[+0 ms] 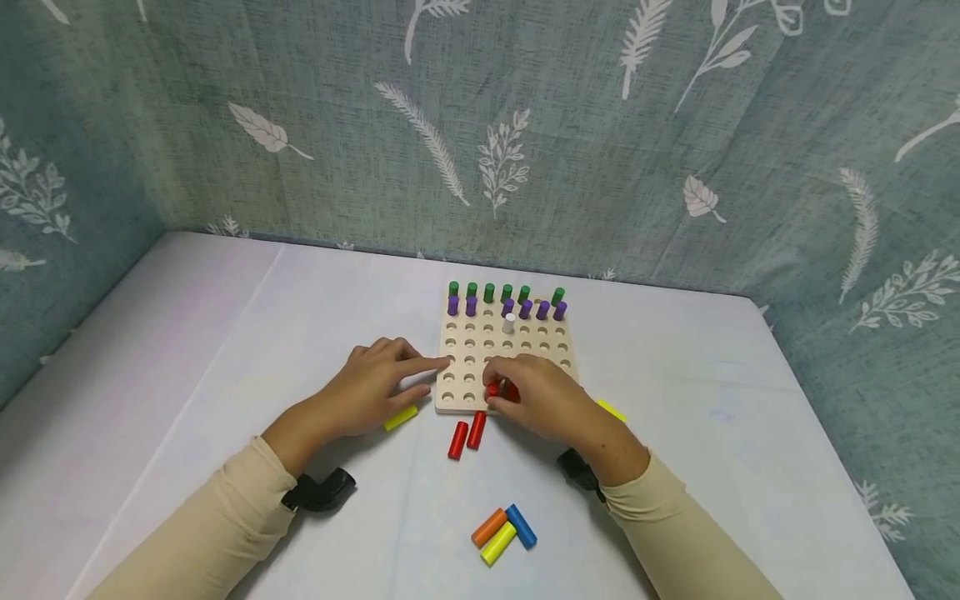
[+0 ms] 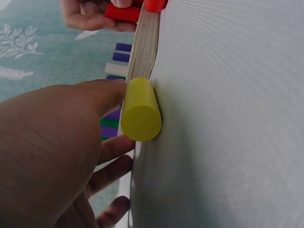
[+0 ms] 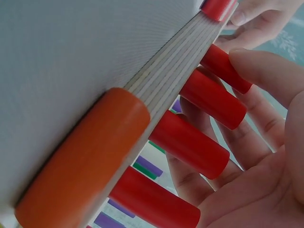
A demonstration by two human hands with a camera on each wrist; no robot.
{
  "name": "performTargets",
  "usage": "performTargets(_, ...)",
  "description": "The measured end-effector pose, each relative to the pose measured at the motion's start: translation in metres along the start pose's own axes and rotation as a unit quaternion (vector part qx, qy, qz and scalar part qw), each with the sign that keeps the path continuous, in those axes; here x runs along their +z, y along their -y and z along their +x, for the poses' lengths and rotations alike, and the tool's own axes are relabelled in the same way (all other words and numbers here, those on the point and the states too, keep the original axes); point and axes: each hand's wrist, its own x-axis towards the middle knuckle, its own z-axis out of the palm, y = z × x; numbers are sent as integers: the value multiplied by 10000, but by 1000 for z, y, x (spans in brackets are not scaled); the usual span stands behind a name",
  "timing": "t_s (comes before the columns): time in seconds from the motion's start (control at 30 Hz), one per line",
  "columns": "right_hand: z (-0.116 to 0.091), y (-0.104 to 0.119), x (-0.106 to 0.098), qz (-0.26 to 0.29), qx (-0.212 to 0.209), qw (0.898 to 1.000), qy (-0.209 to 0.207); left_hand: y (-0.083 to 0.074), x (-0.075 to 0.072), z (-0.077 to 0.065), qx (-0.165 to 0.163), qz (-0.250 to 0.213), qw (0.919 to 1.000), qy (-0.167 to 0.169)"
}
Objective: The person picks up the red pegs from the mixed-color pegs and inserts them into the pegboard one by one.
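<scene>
A wooden pegboard [image 1: 459, 346] lies flat on the table, with rows of round holes. My right hand [image 1: 543, 396] is over its front right part, thumb and fingertips pinching a red peg [image 3: 225, 69] that stands at the board's front row. Several other red pegs [image 3: 190, 145] stand beside it, largely covered by my hand in the head view. My left hand [image 1: 375, 385] lies at the board's left side, its extended index finger touching the left edge. A yellow peg [image 2: 141, 109] lies on the table under that hand. Two loose red pegs [image 1: 458, 440] lie before the board.
Green pegs [image 1: 489, 292] fill most of the back row, purple pegs [image 1: 526, 309] the second; one white peg [image 1: 509, 323] stands in front. An orange peg [image 1: 489, 528], a blue peg [image 1: 521, 526] and another yellow peg lie nearer me. A patterned cloth [image 1: 337, 125] hangs behind the table.
</scene>
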Motion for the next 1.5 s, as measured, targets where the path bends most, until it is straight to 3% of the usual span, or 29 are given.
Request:
performTargets(0.33, -1, 1, 0, 58, -105, 9999, -5, 3, 3, -1, -26, 3, 10000, -15)
performTargets(0.57, -4, 4, -6, -33, -402, 9966, -723, 1, 3, 0, -9, 27, 10000, -59)
performTargets(0.67, -6, 6, -7, 58, -603, 9946, -848, 2, 4, 0, -36, 14, 10000, -22)
performTargets(1.07, -9, 12, -9, 511, -1091, 9912, -554, 2, 3, 1, 37, -10, 10000, -37)
performTargets(1.5, -8, 17, -5, 352, -1339, 9903, -111, 1, 0, 0, 58, 3, 10000, -8)
